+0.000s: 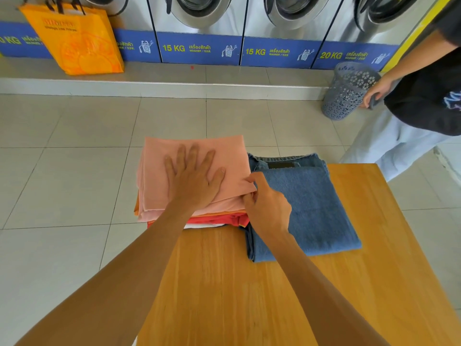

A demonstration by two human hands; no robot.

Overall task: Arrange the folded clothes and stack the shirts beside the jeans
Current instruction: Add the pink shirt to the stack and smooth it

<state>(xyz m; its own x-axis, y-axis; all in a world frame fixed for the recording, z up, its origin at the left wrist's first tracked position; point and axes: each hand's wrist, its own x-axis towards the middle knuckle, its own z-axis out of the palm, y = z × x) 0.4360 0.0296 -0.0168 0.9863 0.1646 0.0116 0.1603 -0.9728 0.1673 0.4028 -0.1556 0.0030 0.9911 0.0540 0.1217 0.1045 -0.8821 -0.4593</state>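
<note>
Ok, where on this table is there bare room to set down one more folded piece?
Bare wood lies on the near half of the table, below the shirt stack and jeans, and in a strip right of the jeans. The far end is crowded: stack and jeans touch, the left hand presses the stack, the right hand pinches its corner.

One tabletop. One stack of folded shirts, at least four layers showing. One folded pair of jeans. Two hands on the clothes. Four washing machines. One orange bag. One grey basket.
</note>
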